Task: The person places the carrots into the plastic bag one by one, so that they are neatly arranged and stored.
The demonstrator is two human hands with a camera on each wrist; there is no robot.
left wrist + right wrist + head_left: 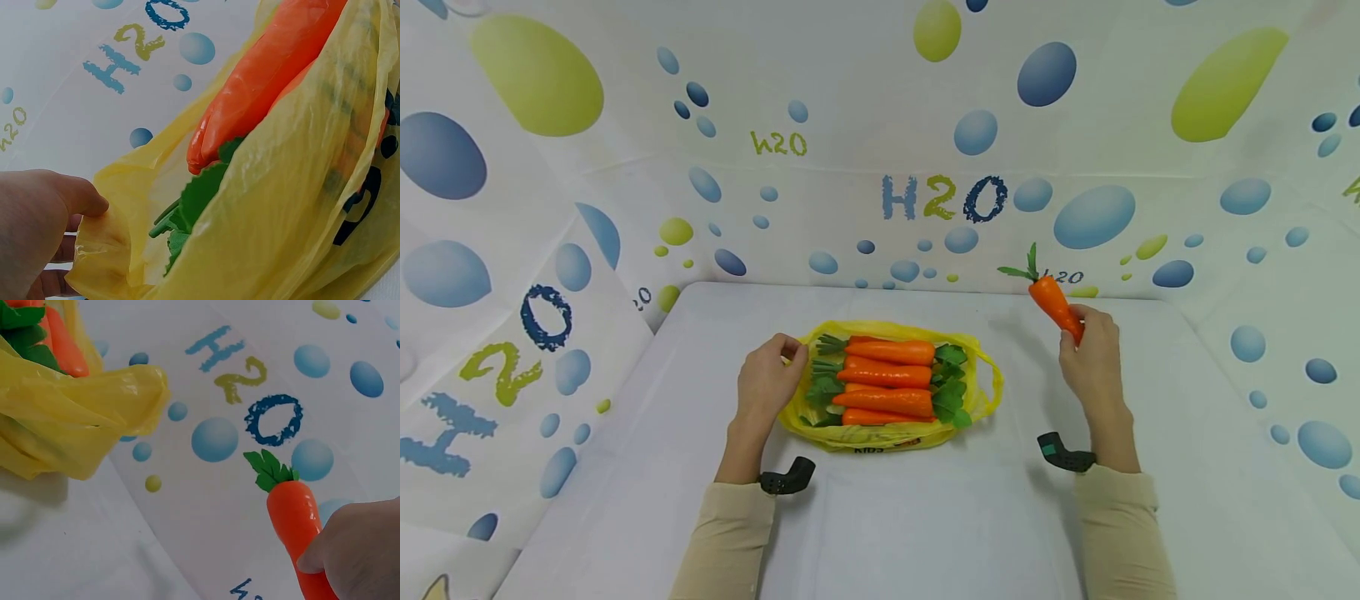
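A yellow plastic bag [827, 437] lies on the table with its mouth open, filled with several orange carrots [887, 402] with green tops. At the bag's left end, my left hand [767, 379] pinches the rim; in the left wrist view the thumb is on the plastic [103, 250] and the fingers are behind it. Off to the right of the bag, my right hand [1093, 354] grips a single carrot [1051, 298] by its narrow end, leaves pointing up and away. The right wrist view shows this held carrot [294, 515] apart from the bag.
The white tabletop [940, 525] stretches around the bag. Behind it and at the sides hangs a white covering [865, 83] with blue and green drops and "H2O" lettering. A loop handle [996, 387] sticks out from the bag's right end.
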